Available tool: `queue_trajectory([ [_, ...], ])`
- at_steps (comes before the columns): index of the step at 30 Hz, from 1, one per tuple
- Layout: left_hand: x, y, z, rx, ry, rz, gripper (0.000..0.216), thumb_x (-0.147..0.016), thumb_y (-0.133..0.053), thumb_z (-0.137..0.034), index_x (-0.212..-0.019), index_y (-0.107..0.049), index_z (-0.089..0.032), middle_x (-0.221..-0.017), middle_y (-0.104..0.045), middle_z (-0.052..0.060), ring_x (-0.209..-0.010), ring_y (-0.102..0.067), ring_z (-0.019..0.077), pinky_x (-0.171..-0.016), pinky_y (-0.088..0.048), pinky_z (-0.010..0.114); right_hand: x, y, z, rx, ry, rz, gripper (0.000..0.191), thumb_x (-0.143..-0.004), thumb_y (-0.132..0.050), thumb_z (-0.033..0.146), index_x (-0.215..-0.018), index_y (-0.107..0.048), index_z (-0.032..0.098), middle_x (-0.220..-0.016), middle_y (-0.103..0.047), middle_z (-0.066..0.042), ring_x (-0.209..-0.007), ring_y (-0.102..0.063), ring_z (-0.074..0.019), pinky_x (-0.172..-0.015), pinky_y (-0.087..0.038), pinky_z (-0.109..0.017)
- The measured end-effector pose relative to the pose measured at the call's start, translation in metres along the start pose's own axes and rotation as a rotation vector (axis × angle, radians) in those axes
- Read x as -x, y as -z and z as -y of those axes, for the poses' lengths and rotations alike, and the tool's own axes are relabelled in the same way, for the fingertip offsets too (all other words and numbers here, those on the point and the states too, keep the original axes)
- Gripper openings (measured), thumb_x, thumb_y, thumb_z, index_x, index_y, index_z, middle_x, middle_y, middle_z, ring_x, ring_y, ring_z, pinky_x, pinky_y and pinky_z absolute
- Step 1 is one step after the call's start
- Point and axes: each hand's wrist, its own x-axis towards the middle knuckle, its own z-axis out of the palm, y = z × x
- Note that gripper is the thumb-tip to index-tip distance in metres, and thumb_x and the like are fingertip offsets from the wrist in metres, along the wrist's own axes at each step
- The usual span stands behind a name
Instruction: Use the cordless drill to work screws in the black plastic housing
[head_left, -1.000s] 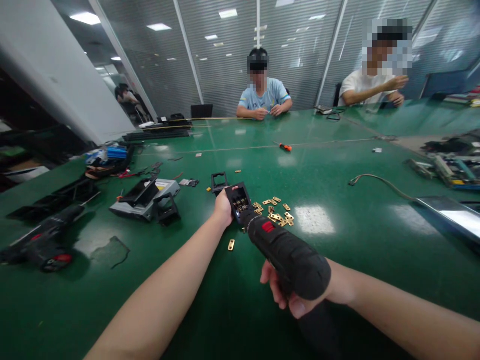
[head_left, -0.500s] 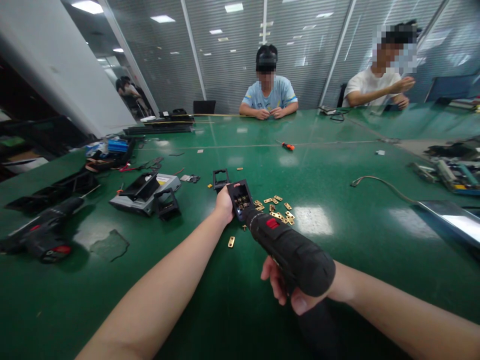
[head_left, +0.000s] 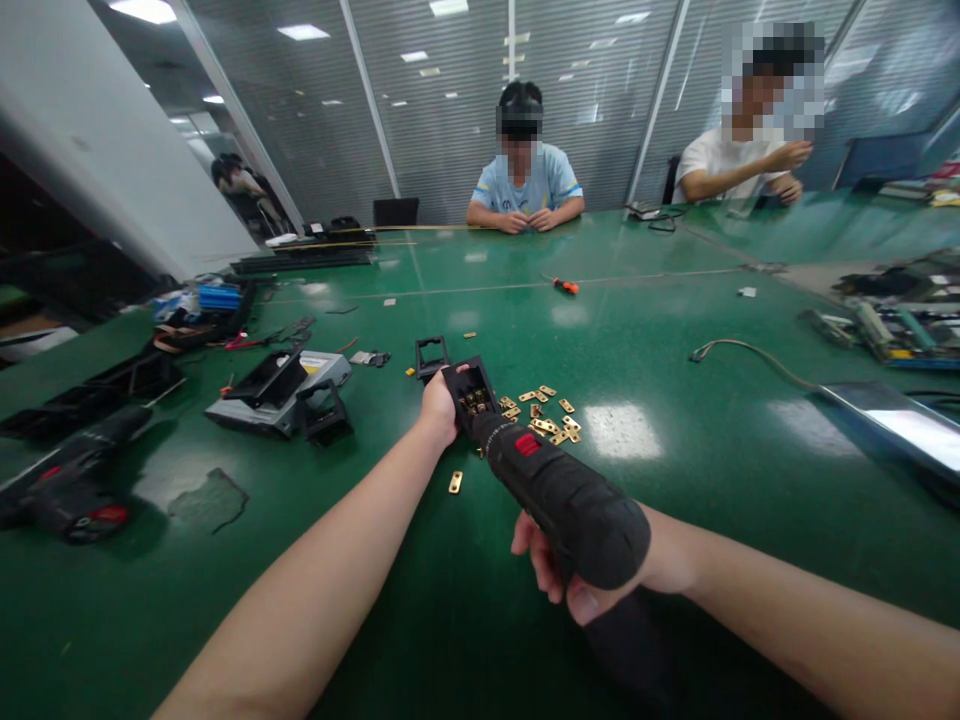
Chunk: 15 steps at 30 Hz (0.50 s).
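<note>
My left hand (head_left: 441,408) grips a black plastic housing (head_left: 486,376) by its left side, its open face tilted up to show brass-coloured parts inside. Wrapped round the handle of a black cordless drill (head_left: 566,495) with a red switch is my right hand (head_left: 559,575). The drill's chuck reaches the near edge of the housing; its tip is hidden there. Several brass plates (head_left: 551,428) with holes lie just right of the housing. One more brass plate (head_left: 455,482) rests nearer to me.
A second drill (head_left: 75,485), a grey metal box (head_left: 281,405) and black frames (head_left: 324,412) lie at left. An orange screwdriver (head_left: 566,286) lies farther off. At right are a cable (head_left: 750,348) and circuit boards (head_left: 885,330). Two people sit across the green table (head_left: 675,320).
The whole view has shifted slightly, so most things appear a little farther left. Both hands keep their hold on the housing and the drill.
</note>
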Motion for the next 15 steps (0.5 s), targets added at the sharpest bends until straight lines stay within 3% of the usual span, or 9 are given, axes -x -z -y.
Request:
queue_trajectory([
  [15,0.009,-0.005,-0.005,-0.103,-0.002,0.005,0.026,-0.084,-0.053,-0.032,-0.096,-0.068,-0.014,-0.069,-0.071,0.008,-0.059,-0.070,0.0254,-0.059,-0.058,0.038,-0.004,-0.006,0.015,0.044,0.077,-0.025,0.059,-0.056,-0.103,0.026,-0.104,-0.073,0.012,-0.082,-0.073,0.000,-0.075,-0.067,-0.0169,-0.072,-0.055,-0.029],
])
